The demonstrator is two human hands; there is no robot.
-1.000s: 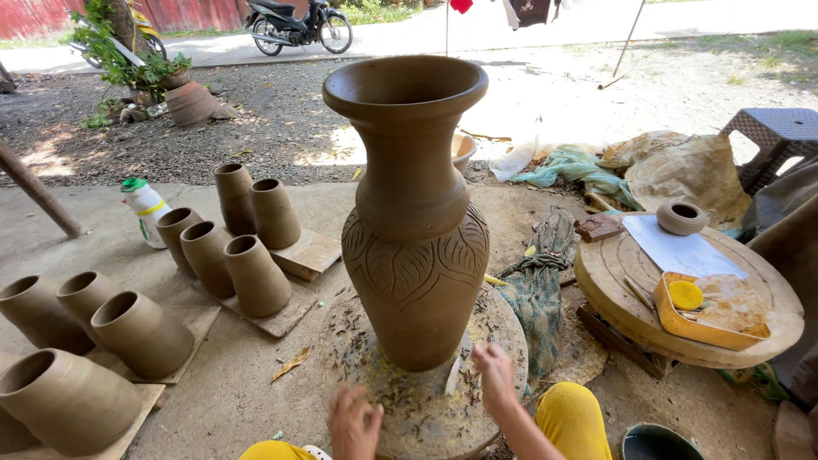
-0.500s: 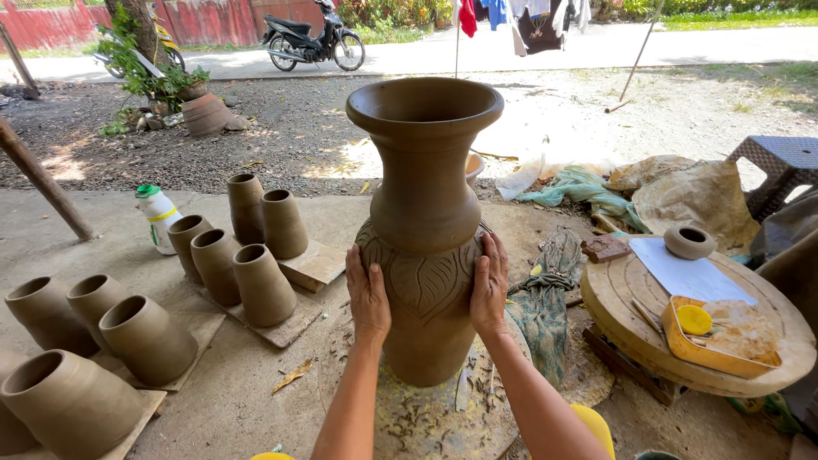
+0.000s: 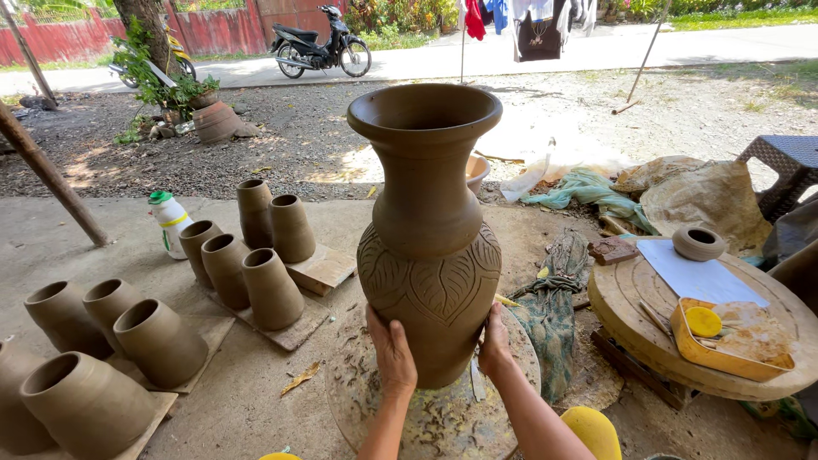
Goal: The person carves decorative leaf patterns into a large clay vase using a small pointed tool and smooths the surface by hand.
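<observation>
Both hands, left hand (image 3: pixel 393 351) and right hand (image 3: pixel 495 342), clamp the carved clay vase (image 3: pixel 428 247) low down; the turntable (image 3: pixel 430 417) lies beneath their grip.

A white plastic bottle (image 3: pixel 172 223) with a green cap and yellow label band stood at left, behind the clay pots (image 3: pixel 256 260).

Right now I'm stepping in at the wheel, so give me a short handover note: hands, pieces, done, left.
Left hand: pressed on the lower left side of the tall brown unfired clay vase with carved leaves.
Right hand: on its lower right side.
Vase: upright on the round clay-smeared wheel disc.
Done: leaf band carved.
Left: vase not lifted off; smaller plain clay pots wait on boards at left.
</observation>
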